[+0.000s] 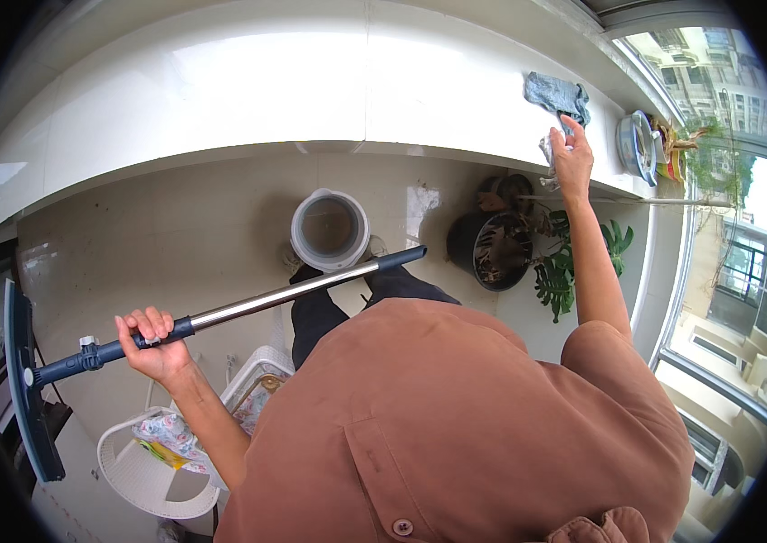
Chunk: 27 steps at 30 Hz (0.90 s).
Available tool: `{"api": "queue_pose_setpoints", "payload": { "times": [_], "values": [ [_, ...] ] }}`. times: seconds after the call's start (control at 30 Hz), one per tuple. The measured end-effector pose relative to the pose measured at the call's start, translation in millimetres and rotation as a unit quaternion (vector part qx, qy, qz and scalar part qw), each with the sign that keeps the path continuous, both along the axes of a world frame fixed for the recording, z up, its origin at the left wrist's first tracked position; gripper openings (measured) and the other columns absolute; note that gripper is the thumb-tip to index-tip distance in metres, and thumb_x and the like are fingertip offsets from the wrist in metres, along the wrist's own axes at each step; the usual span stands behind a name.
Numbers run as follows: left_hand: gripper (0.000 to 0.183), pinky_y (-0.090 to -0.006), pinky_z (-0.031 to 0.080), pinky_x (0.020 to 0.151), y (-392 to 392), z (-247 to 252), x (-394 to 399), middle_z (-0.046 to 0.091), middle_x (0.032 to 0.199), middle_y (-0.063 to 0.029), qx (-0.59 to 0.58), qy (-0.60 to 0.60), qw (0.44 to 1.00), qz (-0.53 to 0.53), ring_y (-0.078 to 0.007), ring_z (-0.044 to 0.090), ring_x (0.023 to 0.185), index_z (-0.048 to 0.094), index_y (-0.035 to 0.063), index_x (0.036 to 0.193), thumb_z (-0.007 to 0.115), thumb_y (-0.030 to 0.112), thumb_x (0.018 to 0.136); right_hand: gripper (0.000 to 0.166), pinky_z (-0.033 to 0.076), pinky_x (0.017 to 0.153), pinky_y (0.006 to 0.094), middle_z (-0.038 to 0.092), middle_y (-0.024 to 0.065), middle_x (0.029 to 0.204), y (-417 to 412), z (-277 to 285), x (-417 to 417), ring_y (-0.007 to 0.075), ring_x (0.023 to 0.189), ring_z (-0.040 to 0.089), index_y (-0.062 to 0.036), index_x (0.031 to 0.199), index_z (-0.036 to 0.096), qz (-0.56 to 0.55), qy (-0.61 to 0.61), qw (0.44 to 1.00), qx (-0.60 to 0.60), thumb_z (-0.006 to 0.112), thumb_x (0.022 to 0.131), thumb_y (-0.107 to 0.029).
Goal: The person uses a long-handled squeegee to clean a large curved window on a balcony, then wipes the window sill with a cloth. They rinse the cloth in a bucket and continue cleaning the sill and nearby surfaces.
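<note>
My left hand is closed around the dark blue grip of a window squeegee with a silver pole; its wide blue head points to the far left and the pole's free end lies over my legs. My right hand is raised at the front edge of a white countertop, fingers bent, with a crumpled whitish cloth held at its thumb side. Just beyond its fingertips a folded grey-blue cloth lies on the counter. A bucket holding murky water stands on the floor by my feet.
Black plant pots with dry leaves and a green leafy plant stand below the counter at right. A basin sits at the counter's right end, beside a window. White woven chairs with a floral cushion are at lower left.
</note>
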State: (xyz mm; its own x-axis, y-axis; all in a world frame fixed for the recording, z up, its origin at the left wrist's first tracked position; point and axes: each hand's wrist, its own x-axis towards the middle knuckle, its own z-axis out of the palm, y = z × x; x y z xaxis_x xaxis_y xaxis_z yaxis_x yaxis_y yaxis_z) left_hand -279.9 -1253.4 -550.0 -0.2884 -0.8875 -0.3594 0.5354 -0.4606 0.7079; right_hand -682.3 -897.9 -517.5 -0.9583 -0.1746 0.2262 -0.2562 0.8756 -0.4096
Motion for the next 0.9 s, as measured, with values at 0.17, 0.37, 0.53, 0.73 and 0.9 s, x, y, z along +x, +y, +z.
{"api": "queue_pose_setpoints", "payload": {
  "times": [0.17,0.37,0.53,0.73,0.9],
  "values": [
    [0.024,-0.0235,0.029,0.037,73,-34,-29,0.035,0.045,0.0004,0.095,-0.017,0.995,-0.026,-0.0109,0.031,0.037,0.043,0.0104,0.061,0.042,0.022,0.082,0.063,0.040,0.072,0.0360,0.058,0.0144,0.086,37,14,-88,0.0297,0.081,0.054,-0.0159,0.123,0.029,-0.057,-0.007,0.973,0.224,0.055,0.069,-0.036],
    [0.023,-0.0260,0.030,0.039,147,-65,-58,0.036,0.045,0.0003,0.221,-0.048,0.973,-0.044,-0.0124,0.033,0.038,0.043,0.0109,0.061,0.047,0.024,0.079,0.049,0.040,0.073,0.0371,0.057,0.0146,0.091,66,-23,-153,0.0302,0.087,0.053,-0.0152,0.108,0.049,0.056,-0.098,0.949,0.295,0.055,0.067,-0.040],
    [0.021,-0.0291,0.034,0.044,189,-88,-72,0.037,0.047,-0.0016,0.275,-0.041,0.957,-0.084,-0.0147,0.038,0.043,0.043,0.0101,0.063,0.048,0.023,0.078,0.033,0.042,0.068,0.0305,0.059,0.0117,0.081,52,-16,-131,0.0224,0.077,0.056,-0.0111,0.093,0.058,0.059,-0.066,0.968,0.234,0.054,0.069,-0.034],
    [0.017,-0.0339,0.040,0.052,221,-120,-77,0.042,0.053,-0.0036,0.318,-0.034,0.937,-0.141,-0.0183,0.045,0.050,0.043,0.0083,0.070,0.047,0.021,0.080,0.019,0.037,0.061,0.0178,0.052,-0.0017,0.069,23,26,3,0.0038,0.065,0.044,0.0000,0.086,0.056,0.211,-0.360,0.898,-0.141,0.053,0.073,-0.014],
    [0.015,-0.0337,0.040,0.053,223,-138,-67,0.044,0.055,-0.0028,0.346,-0.057,0.919,-0.179,-0.0178,0.045,0.052,0.046,0.0083,0.073,0.051,0.022,0.078,0.021,0.038,0.065,0.0203,0.053,-0.0003,0.071,-9,-25,99,0.0057,0.069,0.046,0.0009,0.088,0.056,0.238,-0.596,0.758,-0.119,0.052,0.072,-0.013]
  ]
}}
